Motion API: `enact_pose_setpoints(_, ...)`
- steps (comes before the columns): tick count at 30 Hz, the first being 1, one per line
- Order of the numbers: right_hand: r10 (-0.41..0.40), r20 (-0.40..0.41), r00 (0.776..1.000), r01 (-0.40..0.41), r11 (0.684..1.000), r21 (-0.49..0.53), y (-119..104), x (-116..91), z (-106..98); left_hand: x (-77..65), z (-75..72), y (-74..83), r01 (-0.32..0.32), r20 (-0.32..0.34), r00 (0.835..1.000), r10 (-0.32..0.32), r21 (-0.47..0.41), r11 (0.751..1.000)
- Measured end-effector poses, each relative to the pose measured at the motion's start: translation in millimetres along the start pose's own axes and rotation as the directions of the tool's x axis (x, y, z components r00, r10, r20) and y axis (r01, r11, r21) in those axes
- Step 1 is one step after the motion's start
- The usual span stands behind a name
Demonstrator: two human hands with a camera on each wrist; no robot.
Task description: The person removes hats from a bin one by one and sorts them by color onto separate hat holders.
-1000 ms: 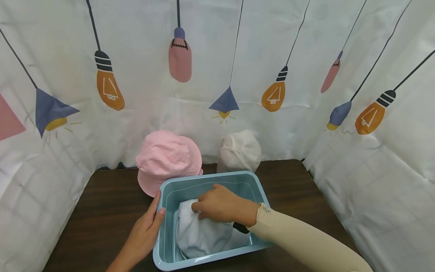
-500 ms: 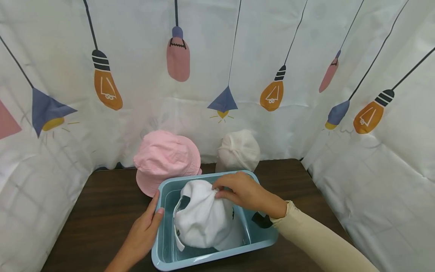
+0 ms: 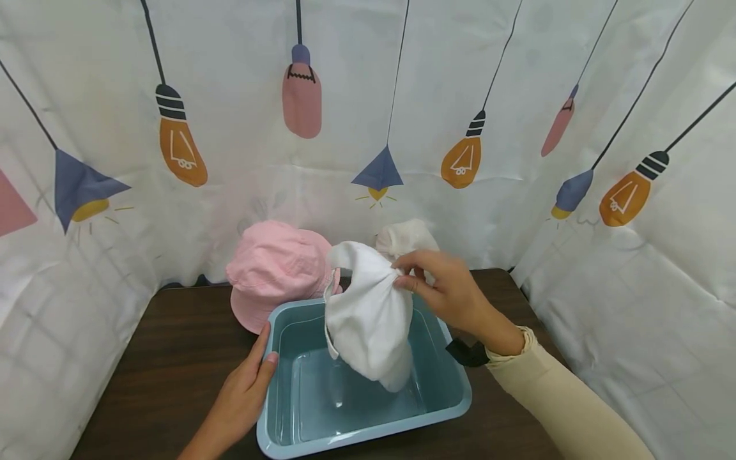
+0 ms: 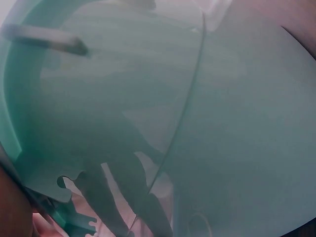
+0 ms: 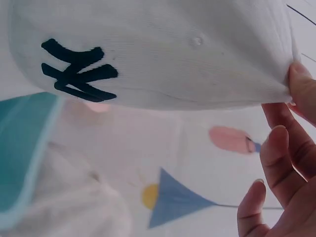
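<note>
In the head view my right hand (image 3: 451, 291) pinches the crown of a white baseball cap (image 3: 370, 313) between thumb and fingers. The cap hangs tilted above a blue plastic basin (image 3: 368, 437), its strap opening to the left. A dark embroidered emblem (image 5: 79, 71) shows on the cap's front in the right wrist view, where thumb and forefinger gather the cloth. My left hand (image 3: 238, 390) holds the basin's left rim, thumb over the edge and fingers along the outside. Mostly the basin's teal wall (image 4: 123, 98) fills the left wrist view.
Behind the basin, a pink bucket hat (image 3: 282, 262) sits at the left on the dark wooden table (image 3: 178, 358). A cream cap (image 3: 405, 236) stands at the back, partly hidden by the white cap and right hand. A lamp-printed curtain (image 3: 230, 128) encloses the back and sides.
My right hand has drawn the white cap up out of the basin, and the basin's bottom now shows. The left hand has stayed at the rim.
</note>
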State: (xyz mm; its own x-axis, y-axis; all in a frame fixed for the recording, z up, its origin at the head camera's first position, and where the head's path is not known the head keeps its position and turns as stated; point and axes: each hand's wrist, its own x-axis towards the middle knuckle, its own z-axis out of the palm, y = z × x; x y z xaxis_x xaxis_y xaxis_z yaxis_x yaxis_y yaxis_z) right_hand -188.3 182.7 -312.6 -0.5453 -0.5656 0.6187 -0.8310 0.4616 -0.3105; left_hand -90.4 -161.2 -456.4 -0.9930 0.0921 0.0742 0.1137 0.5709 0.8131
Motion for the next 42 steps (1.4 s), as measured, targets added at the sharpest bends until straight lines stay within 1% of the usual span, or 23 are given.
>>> enact_pose_setpoints(5,0.046,-0.095,0.994,-0.047,0.999,0.0,2,14,-30,0.1,0.1,0.0,-0.003,0.003,1.0,0.003,-0.01,1.0)
enact_pose_setpoints(10,0.073,-0.172,0.982,-0.086,0.994,-0.072,4,28,-61,0.1,0.1,1.8,0.007,0.018,1.0,-0.006,-0.021,1.0)
enact_pose_setpoints(14,0.097,-0.195,0.976,-0.126,0.982,-0.139,7,40,-82,0.2,0.0,2.8,0.016,0.026,1.0,-0.015,-0.015,1.0)
enact_pose_setpoints(17,0.115,-0.198,0.973,-0.151,0.972,-0.178,14,47,-94,0.3,0.4,3.1,0.014,0.024,1.0,-0.013,-0.01,1.0)
enact_pose_setpoints(23,0.149,-0.211,0.966,-0.191,0.962,-0.196,44,53,-109,1.4,0.4,3.1,0.007,0.014,1.0,-0.008,0.002,1.0)
enact_pose_setpoints(27,0.18,-0.217,0.959,-0.229,0.947,-0.225,67,52,-111,2.2,-0.1,3.7,0.008,0.02,1.0,-0.008,0.004,1.0)
enact_pose_setpoints(31,0.217,-0.192,0.957,-0.261,0.933,-0.248,86,51,-105,2.4,-0.2,4.4,0.006,0.018,1.0,-0.006,0.009,1.0)
enact_pose_setpoints(34,0.221,-0.163,0.962,-0.258,0.93,-0.26,100,52,-95,1.9,-0.1,4.2,0.005,0.014,1.0,-0.005,0.014,1.0)
enact_pose_setpoints(38,0.217,-0.121,0.969,-0.242,0.937,-0.254,114,55,-78,1.2,-0.4,3.9,0.009,0.014,1.0,-0.009,0.012,1.0)
enact_pose_setpoints(42,0.238,-0.092,0.967,-0.254,0.938,-0.234,123,57,-59,0.1,-1.3,4.0,0.028,0.029,0.999,-0.028,-0.004,1.0)
